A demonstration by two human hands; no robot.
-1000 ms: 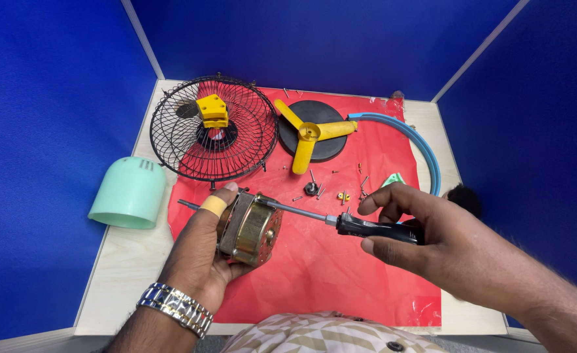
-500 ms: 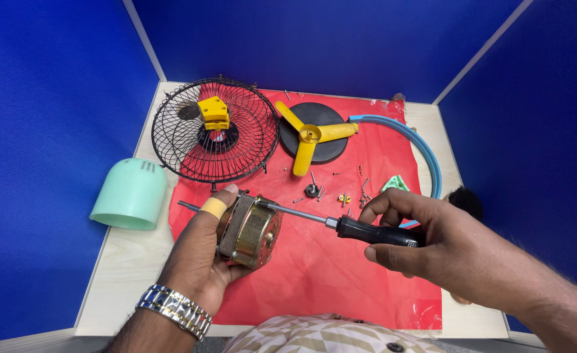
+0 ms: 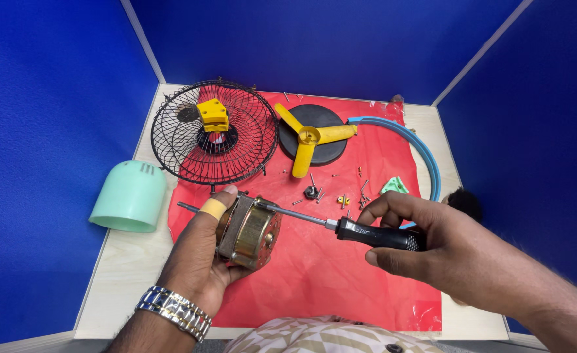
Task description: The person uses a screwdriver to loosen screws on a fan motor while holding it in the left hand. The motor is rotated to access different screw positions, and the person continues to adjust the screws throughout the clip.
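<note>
Head view: left hand fingers wrap the fan motor; right hand grips the screwdriver, tip touching the motor.

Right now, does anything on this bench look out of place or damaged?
Nothing looks broken. Loose screws lie scattered on the red mat, unsorted, near the yellow fan blade. The left hand grips the motor and has a yellow bandage on one finger; the right hand holds the screwdriver.
</note>
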